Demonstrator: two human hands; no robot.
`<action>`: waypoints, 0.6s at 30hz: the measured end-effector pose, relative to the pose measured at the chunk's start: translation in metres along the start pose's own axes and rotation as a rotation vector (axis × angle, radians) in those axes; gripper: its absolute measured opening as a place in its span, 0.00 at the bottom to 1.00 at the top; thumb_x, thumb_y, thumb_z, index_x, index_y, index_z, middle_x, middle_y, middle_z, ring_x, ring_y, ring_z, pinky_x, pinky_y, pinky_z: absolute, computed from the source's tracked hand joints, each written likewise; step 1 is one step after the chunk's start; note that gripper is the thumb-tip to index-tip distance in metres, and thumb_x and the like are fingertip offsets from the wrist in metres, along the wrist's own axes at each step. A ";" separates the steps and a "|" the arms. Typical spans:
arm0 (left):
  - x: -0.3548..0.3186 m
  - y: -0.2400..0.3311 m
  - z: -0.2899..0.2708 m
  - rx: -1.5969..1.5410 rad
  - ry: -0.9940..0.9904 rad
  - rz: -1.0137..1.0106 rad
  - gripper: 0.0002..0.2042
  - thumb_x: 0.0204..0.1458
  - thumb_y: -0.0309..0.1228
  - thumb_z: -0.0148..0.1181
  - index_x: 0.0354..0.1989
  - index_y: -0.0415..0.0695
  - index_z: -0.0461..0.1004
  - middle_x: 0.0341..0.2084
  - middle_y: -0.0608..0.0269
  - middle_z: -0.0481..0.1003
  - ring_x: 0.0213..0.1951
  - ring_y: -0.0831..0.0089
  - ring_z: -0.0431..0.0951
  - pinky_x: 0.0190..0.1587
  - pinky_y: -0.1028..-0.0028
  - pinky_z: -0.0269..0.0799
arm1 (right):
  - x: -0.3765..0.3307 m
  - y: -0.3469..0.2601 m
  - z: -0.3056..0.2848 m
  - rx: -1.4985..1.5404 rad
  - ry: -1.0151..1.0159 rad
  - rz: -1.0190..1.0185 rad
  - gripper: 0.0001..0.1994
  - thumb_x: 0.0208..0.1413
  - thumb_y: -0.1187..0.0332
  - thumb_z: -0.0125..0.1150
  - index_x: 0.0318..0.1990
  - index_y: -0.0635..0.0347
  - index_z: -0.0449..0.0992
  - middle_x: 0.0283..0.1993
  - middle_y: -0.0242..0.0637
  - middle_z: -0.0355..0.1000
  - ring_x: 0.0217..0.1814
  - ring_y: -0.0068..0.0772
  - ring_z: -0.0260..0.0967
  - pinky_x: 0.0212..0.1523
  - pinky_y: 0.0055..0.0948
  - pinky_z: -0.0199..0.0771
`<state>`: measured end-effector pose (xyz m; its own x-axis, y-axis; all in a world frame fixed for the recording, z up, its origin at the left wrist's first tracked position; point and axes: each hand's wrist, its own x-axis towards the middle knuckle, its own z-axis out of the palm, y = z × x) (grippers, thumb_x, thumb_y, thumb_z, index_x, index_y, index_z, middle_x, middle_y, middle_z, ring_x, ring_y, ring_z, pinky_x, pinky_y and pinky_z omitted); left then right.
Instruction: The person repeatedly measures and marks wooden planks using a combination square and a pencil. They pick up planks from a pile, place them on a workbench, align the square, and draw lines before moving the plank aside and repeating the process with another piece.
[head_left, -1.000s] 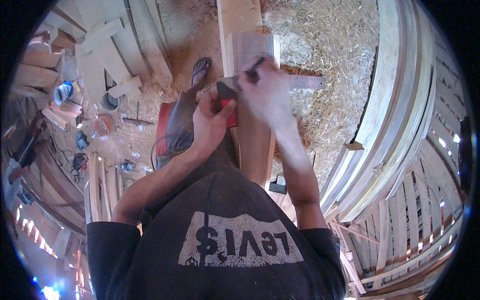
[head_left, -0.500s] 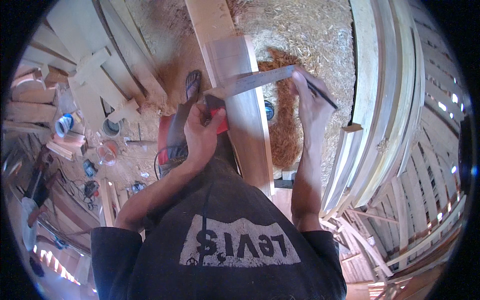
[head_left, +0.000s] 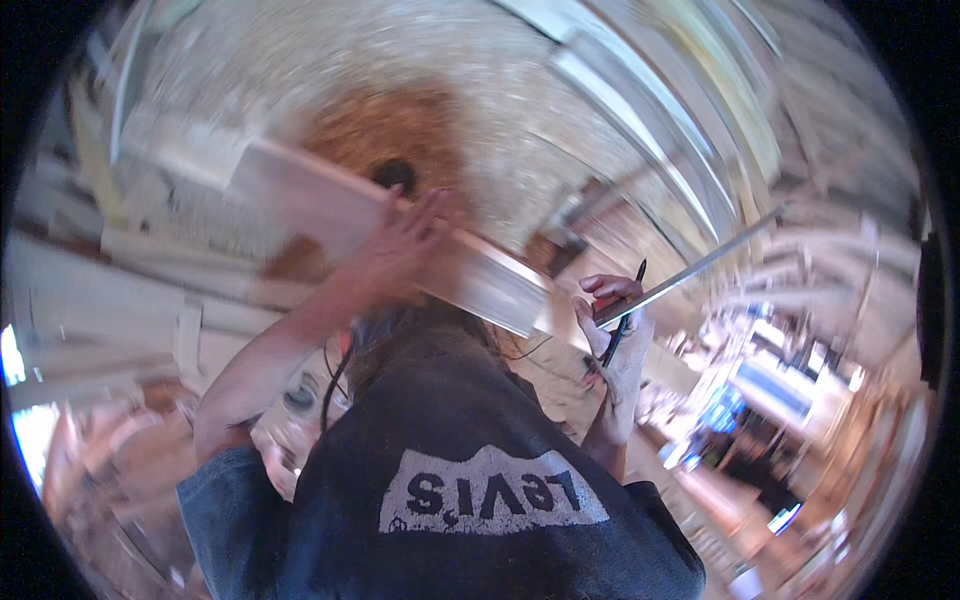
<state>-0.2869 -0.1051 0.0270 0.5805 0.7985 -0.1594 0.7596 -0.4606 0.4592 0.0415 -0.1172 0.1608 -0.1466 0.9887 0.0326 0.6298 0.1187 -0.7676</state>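
The picture is smeared by motion. A long pale wooden plank (head_left: 300, 205) runs slantwise from upper left down to the middle. My left hand (head_left: 400, 245) lies on the plank's upper edge, fingers wrapped over it. My right hand (head_left: 605, 300) is off the plank's right end, closed around a long thin metal ruler (head_left: 705, 260) that points up to the right. The same hand also pinches a dark pencil (head_left: 628, 305). My dark printed shirt fills the lower middle.
Sawdust and wood shavings (head_left: 400, 120) cover the ground behind the plank. Stacked timber (head_left: 90, 290) lies at the left. Curved wooden slats (head_left: 660, 110) run along the upper right. A blurred cluttered work area (head_left: 760, 400) shows at the right.
The view has swung hard and the plank now lies slantwise. My left hand has left the red-handled tool and sits on the plank. My right hand has carried ruler and pencil off to the right.
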 end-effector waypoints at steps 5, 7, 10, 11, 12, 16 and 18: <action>0.017 -0.014 -0.010 0.259 -0.147 0.108 0.66 0.34 0.49 0.83 0.83 0.47 0.45 0.72 0.39 0.58 0.75 0.43 0.56 0.76 0.36 0.42 | -0.120 0.081 -0.052 -0.239 0.292 0.181 0.14 0.53 0.74 0.76 0.45 0.60 0.77 0.43 0.41 0.81 0.44 0.37 0.81 0.48 0.34 0.79; 0.023 -0.016 -0.013 0.293 -0.229 0.136 0.68 0.30 0.50 0.84 0.83 0.47 0.46 0.71 0.38 0.58 0.73 0.41 0.59 0.73 0.37 0.49 | -0.169 0.101 -0.056 -0.261 0.386 0.315 0.13 0.54 0.73 0.76 0.45 0.61 0.78 0.41 0.41 0.81 0.40 0.37 0.80 0.44 0.34 0.79; 0.032 0.031 -0.015 0.352 -0.294 0.194 0.69 0.27 0.49 0.84 0.83 0.49 0.47 0.69 0.39 0.59 0.68 0.39 0.63 0.69 0.38 0.58 | -0.249 0.133 -0.077 -0.208 0.539 0.506 0.12 0.56 0.73 0.76 0.44 0.62 0.79 0.39 0.39 0.82 0.36 0.33 0.79 0.41 0.33 0.79; 0.025 0.051 -0.022 0.352 -0.294 0.222 0.69 0.26 0.47 0.84 0.83 0.49 0.48 0.68 0.38 0.59 0.67 0.38 0.64 0.68 0.39 0.59 | -0.272 0.140 -0.073 -0.142 0.605 0.536 0.12 0.56 0.73 0.76 0.44 0.62 0.79 0.39 0.37 0.82 0.36 0.30 0.78 0.41 0.31 0.78; 0.024 0.068 -0.029 0.345 -0.297 0.253 0.68 0.26 0.45 0.83 0.83 0.49 0.49 0.66 0.38 0.60 0.65 0.37 0.65 0.68 0.40 0.60 | -0.289 0.143 -0.069 -0.082 0.669 0.569 0.11 0.57 0.74 0.75 0.44 0.62 0.78 0.40 0.36 0.82 0.37 0.27 0.77 0.41 0.29 0.78; 0.045 0.129 -0.050 0.271 -0.398 0.335 0.64 0.29 0.34 0.79 0.83 0.49 0.48 0.56 0.37 0.65 0.57 0.38 0.68 0.62 0.43 0.64 | -0.326 0.151 -0.060 -0.074 0.792 0.673 0.11 0.58 0.72 0.75 0.43 0.62 0.77 0.37 0.38 0.82 0.35 0.28 0.78 0.39 0.29 0.78; 0.076 0.160 -0.061 0.240 -0.383 0.311 0.63 0.30 0.30 0.77 0.83 0.49 0.48 0.51 0.38 0.66 0.55 0.40 0.69 0.59 0.44 0.66 | -0.334 0.159 -0.057 -0.036 0.853 0.649 0.12 0.59 0.72 0.75 0.43 0.62 0.76 0.37 0.39 0.82 0.35 0.32 0.79 0.40 0.31 0.79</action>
<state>-0.1391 -0.0948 0.1419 0.8196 0.4332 -0.3749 0.5547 -0.7638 0.3301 0.2346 -0.4233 0.0644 0.7968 0.5999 0.0723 0.4200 -0.4637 -0.7801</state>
